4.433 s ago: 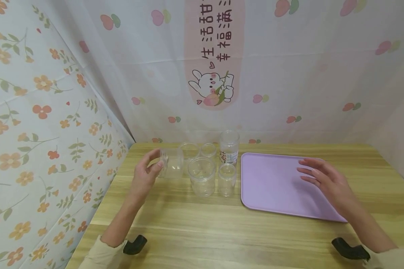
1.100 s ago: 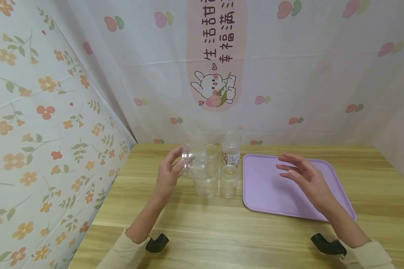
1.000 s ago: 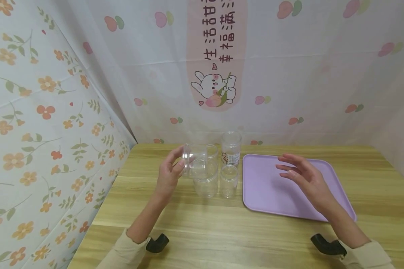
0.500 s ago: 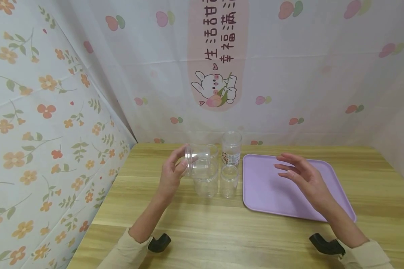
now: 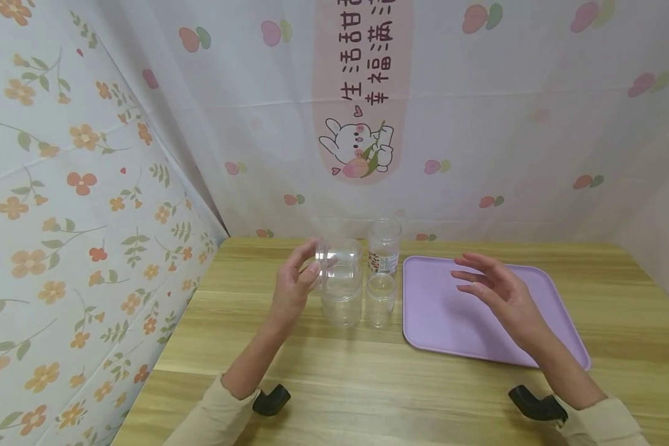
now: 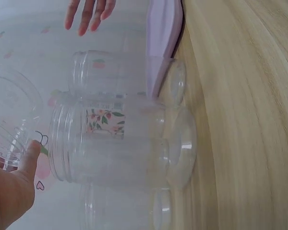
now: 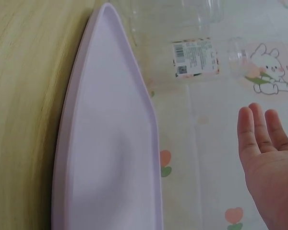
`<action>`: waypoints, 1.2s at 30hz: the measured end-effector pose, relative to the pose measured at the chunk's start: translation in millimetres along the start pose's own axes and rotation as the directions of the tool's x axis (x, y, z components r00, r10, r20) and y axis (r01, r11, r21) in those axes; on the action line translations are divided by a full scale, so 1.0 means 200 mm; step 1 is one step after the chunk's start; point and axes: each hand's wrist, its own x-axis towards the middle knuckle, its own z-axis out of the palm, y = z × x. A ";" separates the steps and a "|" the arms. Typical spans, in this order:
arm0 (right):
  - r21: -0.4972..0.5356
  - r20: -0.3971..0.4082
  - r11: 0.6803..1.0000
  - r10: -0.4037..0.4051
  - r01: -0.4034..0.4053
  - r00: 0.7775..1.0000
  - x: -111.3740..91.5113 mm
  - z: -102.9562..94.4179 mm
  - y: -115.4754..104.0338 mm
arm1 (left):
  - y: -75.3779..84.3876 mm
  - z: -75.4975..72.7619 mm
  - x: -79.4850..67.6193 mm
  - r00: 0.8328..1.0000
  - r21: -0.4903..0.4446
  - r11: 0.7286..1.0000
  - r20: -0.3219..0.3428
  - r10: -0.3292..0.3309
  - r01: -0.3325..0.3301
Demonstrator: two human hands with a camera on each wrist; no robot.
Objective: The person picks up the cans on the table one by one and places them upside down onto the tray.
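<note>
My left hand (image 5: 291, 290) holds a clear plastic jar (image 5: 344, 257) tipped on its side, thumb and fingers about its threaded mouth end. The jar is raised and overlaps a wide clear jar (image 5: 342, 313) standing upright on the table. Beside that stand a narrow clear jar (image 5: 380, 305) and, behind it, a taller jar with a printed label (image 5: 383, 248). In the left wrist view my thumb (image 6: 31, 160) lies against the held jar (image 6: 14, 91). My right hand (image 5: 500, 298) hovers over the purple tray (image 5: 440, 325), fingers apart and holding nothing.
The tray lies right of the jars on a wood-grain table (image 5: 357, 390). A patterned curtain (image 5: 245, 204) hangs behind the table's far edge, and a floral cloth (image 5: 89, 260) hangs at the left. Other jars at the back are mostly hidden behind the held one.
My left hand has carried the tipped jar rightward from the left of the group to over the standing jars. My right hand has drifted a little left above the tray.
</note>
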 end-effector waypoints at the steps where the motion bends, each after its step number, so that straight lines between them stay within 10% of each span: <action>1: -0.008 -0.003 1.000 0.008 -0.008 1.000 0.00 0.00 0.00 | 0.00 0.00 0.00 1.000 0.000 1.000 0.004 0.004 -0.004; 36: -0.008 0.006 0.998 0.060 -0.060 0.998 0.08 0.11 -0.01 | -0.02 0.10 0.01 1.000 -0.023 1.000 0.005 -0.012 0.012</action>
